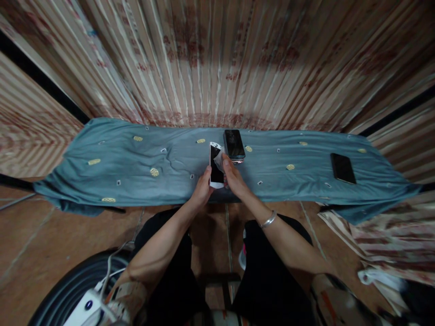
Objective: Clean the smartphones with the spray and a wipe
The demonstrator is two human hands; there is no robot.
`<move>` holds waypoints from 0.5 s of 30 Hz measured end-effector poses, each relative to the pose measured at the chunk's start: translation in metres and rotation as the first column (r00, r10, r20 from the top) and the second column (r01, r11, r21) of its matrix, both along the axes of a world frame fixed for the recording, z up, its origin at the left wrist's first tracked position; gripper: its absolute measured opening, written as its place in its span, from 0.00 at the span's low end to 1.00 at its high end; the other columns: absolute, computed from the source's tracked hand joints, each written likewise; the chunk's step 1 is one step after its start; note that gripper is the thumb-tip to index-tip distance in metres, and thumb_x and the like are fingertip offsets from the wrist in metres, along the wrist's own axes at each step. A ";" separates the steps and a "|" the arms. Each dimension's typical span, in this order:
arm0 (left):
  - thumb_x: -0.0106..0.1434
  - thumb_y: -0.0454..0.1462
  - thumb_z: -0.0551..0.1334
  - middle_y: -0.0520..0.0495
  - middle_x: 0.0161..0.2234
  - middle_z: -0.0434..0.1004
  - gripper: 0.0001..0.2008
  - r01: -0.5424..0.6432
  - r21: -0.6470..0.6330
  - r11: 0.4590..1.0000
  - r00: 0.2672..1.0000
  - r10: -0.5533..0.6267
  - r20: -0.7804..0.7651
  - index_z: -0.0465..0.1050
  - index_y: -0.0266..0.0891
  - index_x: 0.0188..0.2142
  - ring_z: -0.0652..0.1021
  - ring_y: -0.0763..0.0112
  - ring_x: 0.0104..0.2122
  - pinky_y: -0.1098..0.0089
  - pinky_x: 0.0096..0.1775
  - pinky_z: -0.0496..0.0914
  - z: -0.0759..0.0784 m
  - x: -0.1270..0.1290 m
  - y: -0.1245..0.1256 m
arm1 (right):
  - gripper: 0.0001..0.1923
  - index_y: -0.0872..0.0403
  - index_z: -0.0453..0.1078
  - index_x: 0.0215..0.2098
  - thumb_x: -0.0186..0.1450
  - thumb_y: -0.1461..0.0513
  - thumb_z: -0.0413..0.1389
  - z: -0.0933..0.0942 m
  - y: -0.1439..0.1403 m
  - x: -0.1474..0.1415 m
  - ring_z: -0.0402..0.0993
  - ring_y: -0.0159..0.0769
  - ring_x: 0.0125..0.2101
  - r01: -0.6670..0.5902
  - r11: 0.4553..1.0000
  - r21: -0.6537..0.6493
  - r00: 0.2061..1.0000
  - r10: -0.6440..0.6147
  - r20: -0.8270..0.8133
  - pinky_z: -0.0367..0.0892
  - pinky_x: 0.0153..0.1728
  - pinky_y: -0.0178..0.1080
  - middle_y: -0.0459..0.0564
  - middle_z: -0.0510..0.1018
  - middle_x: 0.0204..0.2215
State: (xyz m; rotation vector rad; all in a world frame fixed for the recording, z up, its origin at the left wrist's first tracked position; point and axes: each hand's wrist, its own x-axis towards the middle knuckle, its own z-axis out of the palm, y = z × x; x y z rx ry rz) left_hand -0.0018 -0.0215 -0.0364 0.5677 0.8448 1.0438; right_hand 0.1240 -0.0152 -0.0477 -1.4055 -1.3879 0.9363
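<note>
My left hand (201, 188) grips the lower left edge of a white phone (215, 164) with a dark screen, held just over the near edge of a table draped in blue-green cloth (136, 172). My right hand (234, 176) reaches over the phone's right side, and its fingers pinch a small pale cloth or wipe (219, 157) against the screen. Just beyond the phone lies a stack of dark phones (234, 144). A silver bangle circles my right wrist.
A single black phone (343, 168) lies far right on the cloth. Striped curtains hang behind the table. A white power strip (84, 308) with cables and a dark round object sit at lower left on the tiled floor. My dark-trousered knees are below.
</note>
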 end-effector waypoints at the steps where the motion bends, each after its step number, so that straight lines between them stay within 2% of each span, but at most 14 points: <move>1: 0.72 0.48 0.60 0.42 0.47 0.87 0.20 0.001 0.003 1.000 1.000 -0.001 -0.006 0.80 0.38 0.53 0.82 0.48 0.55 0.52 0.56 0.77 0.000 -0.001 0.001 | 0.47 0.48 0.59 0.74 0.70 0.30 0.39 0.000 0.000 -0.001 0.52 0.43 0.75 0.003 1.000 -0.004 1.000 -0.003 -0.013 0.47 0.75 0.53 0.50 0.62 0.74; 6: 0.74 0.48 0.57 0.40 0.48 0.86 0.21 -0.003 0.023 1.000 1.000 0.003 -0.020 0.80 0.37 0.53 0.81 0.48 0.57 0.52 0.58 0.76 0.002 -0.005 0.003 | 0.47 0.49 0.64 0.72 0.69 0.30 0.42 -0.002 -0.002 -0.005 0.55 0.43 0.74 -0.001 1.000 -0.008 1.000 0.000 -0.031 0.47 0.75 0.53 0.51 0.65 0.72; 10: 0.71 0.48 0.61 0.39 0.49 0.86 0.19 -0.001 0.025 1.000 1.000 0.001 -0.010 0.82 0.37 0.50 0.80 0.45 0.58 0.49 0.58 0.76 0.004 -0.006 0.004 | 0.46 0.48 0.66 0.71 0.68 0.30 0.43 -0.002 -0.003 -0.004 0.57 0.43 0.73 -0.005 1.000 -0.030 0.996 0.002 -0.090 0.48 0.75 0.52 0.50 0.66 0.71; 15: 0.68 0.44 0.64 0.40 0.47 0.86 0.15 0.032 0.038 0.999 0.999 -0.032 0.018 0.81 0.37 0.46 0.81 0.48 0.56 0.51 0.55 0.78 0.002 -0.006 0.006 | 0.48 0.51 0.65 0.71 0.69 0.30 0.38 -0.007 -0.001 -0.005 0.66 0.44 0.69 -0.029 0.999 -0.043 0.981 0.021 -0.192 0.62 0.69 0.53 0.54 0.69 0.70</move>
